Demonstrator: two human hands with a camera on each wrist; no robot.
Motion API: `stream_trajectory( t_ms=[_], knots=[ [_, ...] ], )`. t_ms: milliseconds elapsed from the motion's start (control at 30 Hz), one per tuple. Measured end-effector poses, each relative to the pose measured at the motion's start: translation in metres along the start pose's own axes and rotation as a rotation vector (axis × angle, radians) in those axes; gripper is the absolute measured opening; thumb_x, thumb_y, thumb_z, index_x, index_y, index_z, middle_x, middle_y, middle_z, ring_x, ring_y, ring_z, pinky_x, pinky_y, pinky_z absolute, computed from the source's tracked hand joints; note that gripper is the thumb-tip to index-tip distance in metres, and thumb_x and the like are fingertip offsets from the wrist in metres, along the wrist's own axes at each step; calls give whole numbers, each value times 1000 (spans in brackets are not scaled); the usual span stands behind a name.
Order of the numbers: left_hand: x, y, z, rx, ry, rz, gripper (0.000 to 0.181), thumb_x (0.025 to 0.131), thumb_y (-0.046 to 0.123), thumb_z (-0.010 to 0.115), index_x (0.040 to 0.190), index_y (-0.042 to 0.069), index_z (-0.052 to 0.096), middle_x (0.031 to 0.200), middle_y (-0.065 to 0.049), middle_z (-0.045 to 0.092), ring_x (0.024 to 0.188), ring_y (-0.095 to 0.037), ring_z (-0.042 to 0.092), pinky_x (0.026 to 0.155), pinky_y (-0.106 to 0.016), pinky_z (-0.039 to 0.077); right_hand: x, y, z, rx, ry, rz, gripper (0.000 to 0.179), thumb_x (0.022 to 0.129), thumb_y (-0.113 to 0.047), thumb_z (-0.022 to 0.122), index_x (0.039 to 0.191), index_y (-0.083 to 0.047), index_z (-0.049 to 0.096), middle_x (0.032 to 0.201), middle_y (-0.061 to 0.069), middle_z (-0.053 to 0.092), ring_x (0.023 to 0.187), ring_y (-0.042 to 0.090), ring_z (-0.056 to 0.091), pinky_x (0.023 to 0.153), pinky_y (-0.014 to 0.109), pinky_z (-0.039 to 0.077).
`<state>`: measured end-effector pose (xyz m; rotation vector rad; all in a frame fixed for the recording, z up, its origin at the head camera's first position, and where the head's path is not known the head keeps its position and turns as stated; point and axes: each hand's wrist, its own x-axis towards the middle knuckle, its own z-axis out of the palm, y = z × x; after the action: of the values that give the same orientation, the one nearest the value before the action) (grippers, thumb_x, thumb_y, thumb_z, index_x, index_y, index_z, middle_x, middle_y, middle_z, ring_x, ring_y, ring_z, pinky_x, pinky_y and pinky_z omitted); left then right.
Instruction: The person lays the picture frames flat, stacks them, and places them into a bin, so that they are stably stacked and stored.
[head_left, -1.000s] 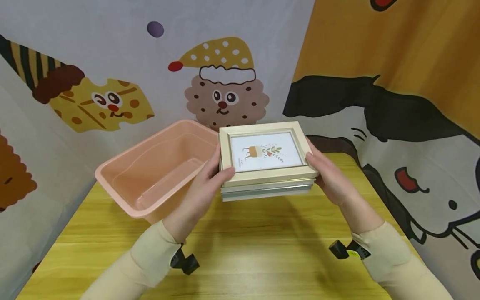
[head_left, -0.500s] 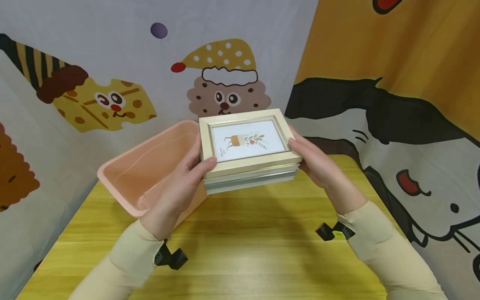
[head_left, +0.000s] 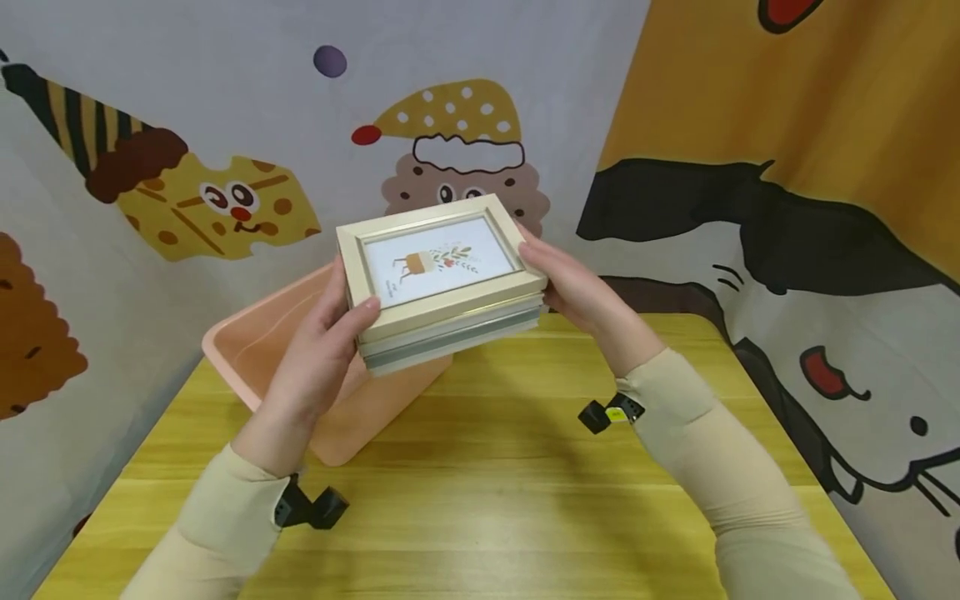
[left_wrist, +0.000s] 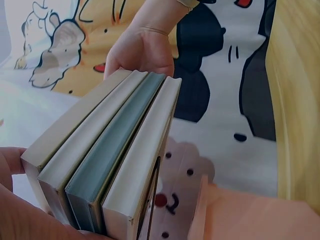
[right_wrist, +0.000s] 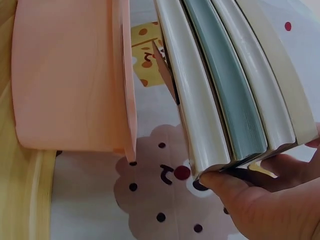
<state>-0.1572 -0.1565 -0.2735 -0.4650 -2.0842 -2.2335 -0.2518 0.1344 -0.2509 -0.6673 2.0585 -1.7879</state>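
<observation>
Both hands carry a stack of several picture frames, raised in front of and partly over a pink plastic basin point(head_left: 375, 421). The top picture frame point(head_left: 450, 310) is cream, with a plant drawing on white facing up. Below it the wrist views show a white frame, a blue-grey frame point(left_wrist: 107, 155) and another white frame point(right_wrist: 195, 95). The left hand point(head_left: 315, 358) grips the stack's left end, thumb on the top frame's corner. At the opposite end the right hand point(head_left: 581, 287) holds it, thumb on top and fingers underneath. The stack hides much of the basin's opening.
The basin stands at the left back of a yellow wood-grain table point(head_left: 480, 517). Behind the table hangs a cartoon-printed cloth point(head_left: 247, 67), which also runs along both sides. Each wrist wears a small black camera point(head_left: 311, 504).
The hands have moved the stack of picture frames leftward and a little upward, from right of the basin to over its opening. Its right end has tipped higher. The grip looks the same.
</observation>
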Motion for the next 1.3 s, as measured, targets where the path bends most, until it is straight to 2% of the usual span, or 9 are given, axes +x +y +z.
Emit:
stream_trajectory(
  t_ms=[133,233,333,433,733,933,1133,1300],
  knots=[
    [-4,2,-11,-6,13,0,75,105,23,50,158,34,-2,165,7,-1,143,-21,25,102,-21,39,16,-3,8,21,-4,3,59,108,-36,34,160,-29,9,165,4,11,141,29,29,114,51,29],
    [-8,3,-20,-5,21,10,74,105,25,49,158,36,-1,166,1,5,137,-20,38,98,-21,44,30,-4,16,21,-16,5,59,108,-35,34,160,-29,10,166,1,9,144,26,25,116,49,25],
    [-11,3,-27,-22,28,28,73,105,23,48,159,36,0,165,-8,11,123,-18,52,92,-24,50,42,-4,24,14,-26,7,58,108,-35,34,161,-28,11,165,0,11,144,25,26,117,48,25],
    [-14,3,-34,-51,40,41,74,106,21,48,159,35,-1,164,-13,11,115,-14,58,89,-24,53,54,-3,30,14,-31,11,59,107,-36,36,161,-27,12,165,-1,12,145,24,25,117,45,25],
    [-23,-2,-44,-89,90,93,75,106,18,47,159,30,-5,164,-18,7,115,-13,58,90,-24,53,83,-3,48,6,-18,60,58,105,-43,41,159,-29,23,160,4,30,139,25,37,114,45,31],
    [-28,-5,-51,-116,116,138,73,106,15,45,160,29,-3,162,-22,12,115,-13,59,90,-24,53,96,-4,59,-14,-36,60,57,104,-45,42,157,-32,28,155,1,39,136,21,40,113,44,33],
    [-32,-8,-57,-105,150,140,74,106,15,46,160,30,-2,160,-25,15,115,-13,58,91,-22,52,107,-4,68,13,-22,101,57,103,-49,43,155,-26,37,146,3,47,131,20,46,113,44,34],
    [-35,-11,-61,-88,166,136,73,106,16,46,160,30,-1,158,-26,18,113,-13,59,90,-22,52,117,-1,73,5,-2,163,61,101,-57,42,148,-18,46,129,7,58,117,24,56,106,45,42]
  ],
)
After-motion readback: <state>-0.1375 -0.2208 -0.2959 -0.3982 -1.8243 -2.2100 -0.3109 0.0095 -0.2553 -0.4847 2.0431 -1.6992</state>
